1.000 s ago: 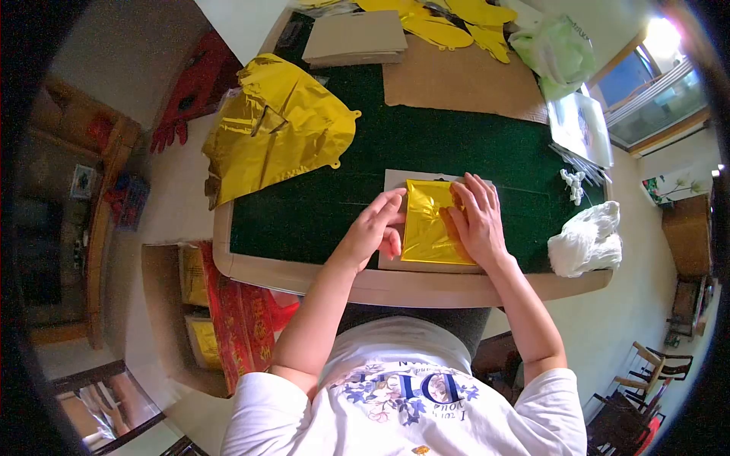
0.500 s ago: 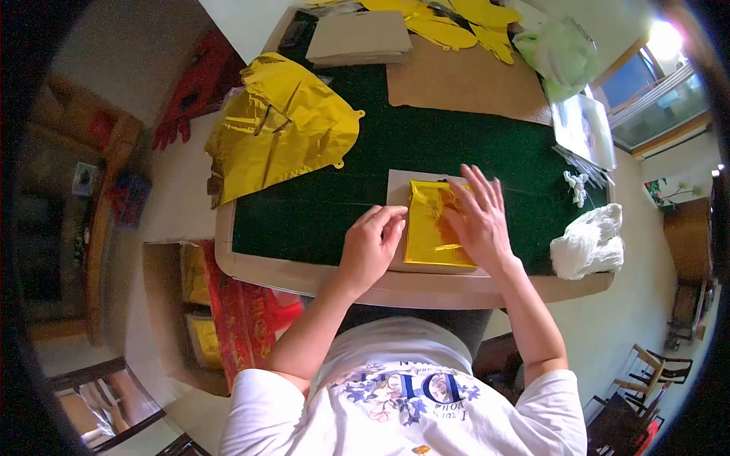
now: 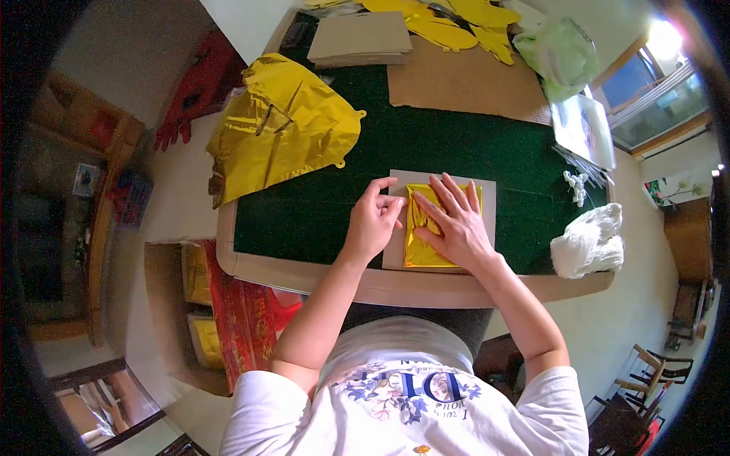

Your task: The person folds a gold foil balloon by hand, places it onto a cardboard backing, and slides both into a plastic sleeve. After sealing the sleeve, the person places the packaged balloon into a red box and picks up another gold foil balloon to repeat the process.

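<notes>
A folded gold foil piece (image 3: 426, 254) lies on a grey-brown card (image 3: 488, 201) near the front edge of the green-topped table. My right hand (image 3: 461, 228) rests flat on the foil, fingers spread and pointing away from me. Just left of the foil, my left hand (image 3: 372, 224) hovers over the card's left edge, its fingers curled and partly apart, with nothing visible between them. A large unfolded gold foil sheet (image 3: 296, 121) with small tabs lies at the table's left.
A stack of cards (image 3: 359, 36) sits at the far side, beside a cardboard sheet (image 3: 464, 80) and more gold foil pieces (image 3: 445, 32). On the right are a green plastic bag (image 3: 561, 57), clear sleeves (image 3: 584, 129) and a white bag (image 3: 589, 243).
My right hand has moved left and flattened onto the foil. The fingers of my left hand have opened a little. The card's right part now shows beyond the foil.
</notes>
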{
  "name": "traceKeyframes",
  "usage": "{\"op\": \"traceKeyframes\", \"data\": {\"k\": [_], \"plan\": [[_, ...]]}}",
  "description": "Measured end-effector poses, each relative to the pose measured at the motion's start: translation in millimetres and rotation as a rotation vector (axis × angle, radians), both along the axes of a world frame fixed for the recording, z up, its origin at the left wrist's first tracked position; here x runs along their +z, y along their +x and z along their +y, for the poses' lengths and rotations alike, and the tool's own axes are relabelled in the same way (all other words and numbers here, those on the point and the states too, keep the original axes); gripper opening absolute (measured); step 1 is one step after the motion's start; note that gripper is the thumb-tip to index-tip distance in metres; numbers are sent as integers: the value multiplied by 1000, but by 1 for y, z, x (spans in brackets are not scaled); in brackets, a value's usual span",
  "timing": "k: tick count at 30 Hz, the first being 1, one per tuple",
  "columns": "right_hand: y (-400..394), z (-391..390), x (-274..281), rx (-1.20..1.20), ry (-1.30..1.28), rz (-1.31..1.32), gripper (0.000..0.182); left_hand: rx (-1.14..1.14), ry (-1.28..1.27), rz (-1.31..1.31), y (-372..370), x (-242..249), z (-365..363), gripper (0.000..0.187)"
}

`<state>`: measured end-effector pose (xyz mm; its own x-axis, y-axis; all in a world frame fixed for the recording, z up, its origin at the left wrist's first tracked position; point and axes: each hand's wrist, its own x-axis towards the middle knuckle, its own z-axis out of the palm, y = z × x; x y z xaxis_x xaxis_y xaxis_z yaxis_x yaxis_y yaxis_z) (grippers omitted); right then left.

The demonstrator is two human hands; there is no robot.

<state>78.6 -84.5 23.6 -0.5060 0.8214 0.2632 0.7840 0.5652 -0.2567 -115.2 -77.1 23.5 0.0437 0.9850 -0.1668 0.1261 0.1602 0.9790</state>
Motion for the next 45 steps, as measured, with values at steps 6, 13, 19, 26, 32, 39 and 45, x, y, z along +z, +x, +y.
{"op": "traceKeyframes", "data": {"k": [6,13,19,26,32,39,45], "plan": [[-1,-1,1,-10,-12,-8,63,5,-31,108,1,1,15,41],[-2,-1,1,-7,-10,-10,65,27,239,446,12,-7,21,44],[-1,0,-1,-6,-9,4,68,26,339,584,10,3,17,26],[-1,0,0,-13,-14,4,67,-131,629,1103,8,-10,-1,39],[0,-1,0,-15,-14,10,65,-128,638,1016,6,-2,-4,44],[-1,-2,-2,-21,-3,4,65,-277,604,1095,-2,-10,-26,47],[-1,-2,0,-25,-31,8,61,-339,601,1137,-5,1,-32,47]]}}
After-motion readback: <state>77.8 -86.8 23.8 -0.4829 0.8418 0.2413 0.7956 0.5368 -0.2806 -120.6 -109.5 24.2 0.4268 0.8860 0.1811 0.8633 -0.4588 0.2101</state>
